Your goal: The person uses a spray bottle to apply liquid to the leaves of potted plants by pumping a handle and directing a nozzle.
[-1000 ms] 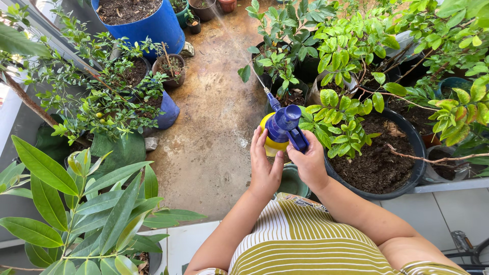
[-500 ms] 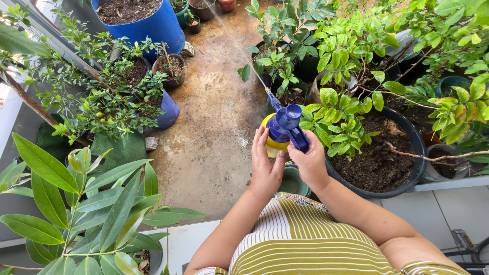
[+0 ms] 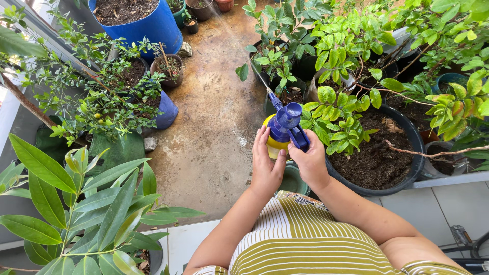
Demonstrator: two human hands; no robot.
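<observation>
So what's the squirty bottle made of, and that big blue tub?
The spray bottle, held in the left hand and right hand, looks like plastic: smooth, glossy blue top on a solid yellow body. The big blue tub is probably plastic too, with an even bright colour and a slight sheen. It holds dark soil.

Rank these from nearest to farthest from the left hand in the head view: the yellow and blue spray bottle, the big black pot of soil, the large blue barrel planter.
1. Spray bottle: held in the left hand, just ahead of it.
2. Big black pot: to the right, beyond the right hand.
3. Blue barrel planter: far up the wet floor, top left.
</observation>
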